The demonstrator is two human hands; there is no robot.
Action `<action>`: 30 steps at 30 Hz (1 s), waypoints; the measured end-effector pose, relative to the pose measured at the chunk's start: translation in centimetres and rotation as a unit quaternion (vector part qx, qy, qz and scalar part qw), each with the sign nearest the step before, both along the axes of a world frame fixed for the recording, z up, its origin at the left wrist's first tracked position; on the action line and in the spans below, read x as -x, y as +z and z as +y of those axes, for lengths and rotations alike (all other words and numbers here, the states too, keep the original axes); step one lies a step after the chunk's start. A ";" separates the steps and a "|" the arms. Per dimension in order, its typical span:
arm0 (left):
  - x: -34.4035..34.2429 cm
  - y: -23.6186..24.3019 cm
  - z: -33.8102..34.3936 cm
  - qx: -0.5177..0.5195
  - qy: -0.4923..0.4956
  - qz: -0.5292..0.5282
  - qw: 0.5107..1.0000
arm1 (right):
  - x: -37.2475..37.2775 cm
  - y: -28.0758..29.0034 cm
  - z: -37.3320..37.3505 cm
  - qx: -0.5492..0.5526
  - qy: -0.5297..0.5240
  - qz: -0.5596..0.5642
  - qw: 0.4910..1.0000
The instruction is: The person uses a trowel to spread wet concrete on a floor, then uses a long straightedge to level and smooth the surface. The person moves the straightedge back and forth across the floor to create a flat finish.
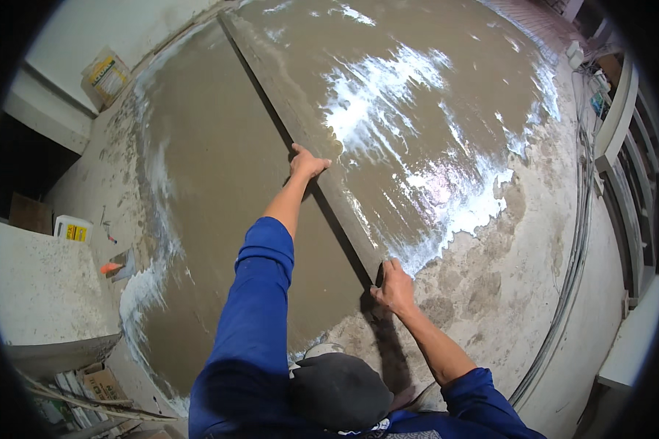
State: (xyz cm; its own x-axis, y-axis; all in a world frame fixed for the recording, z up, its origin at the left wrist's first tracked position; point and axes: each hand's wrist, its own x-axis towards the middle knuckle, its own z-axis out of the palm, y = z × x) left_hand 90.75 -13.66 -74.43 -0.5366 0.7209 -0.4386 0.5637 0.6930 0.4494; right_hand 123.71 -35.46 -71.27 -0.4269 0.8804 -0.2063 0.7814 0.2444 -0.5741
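Note:
Both my hands hold a long, straight screed bar [344, 212] that lies slantwise across wet grey mortar from the far left toward me. My left hand [310, 162] grips it near the middle, arm stretched out, thumb over the right side. Close to the near end, my right hand [395, 287] has its fingers wrapped around the bar. Left of the bar, the mortar [220, 146] looks smooth and even. On its right, the wet surface [490, 80] carries streaky, shiny white patches. A dark rounded shape [340, 391] below my arms is not clear enough to name.
A trowel with an orange handle [112, 268] lies at the left edge of the mortar, near a white container [73, 229]. A yellow-labelled bucket [108, 77] stands at the far left wall. Cables [572, 256] run along the right, beside pale railings [622, 128].

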 end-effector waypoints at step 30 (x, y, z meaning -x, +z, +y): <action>-5.5 10.6 -18.9 -0.333 -0.033 -0.036 0.942 | -2.9 7.3 8.7 -0.162 -0.038 -0.088 0.982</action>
State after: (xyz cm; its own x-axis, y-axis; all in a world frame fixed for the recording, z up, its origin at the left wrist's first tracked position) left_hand 96.27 -32.59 -63.81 -0.4668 0.8799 0.0889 0.5473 0.2085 0.8106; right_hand 126.61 -26.78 -63.95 -0.3396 0.9402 0.0246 0.8847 0.3283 -0.3309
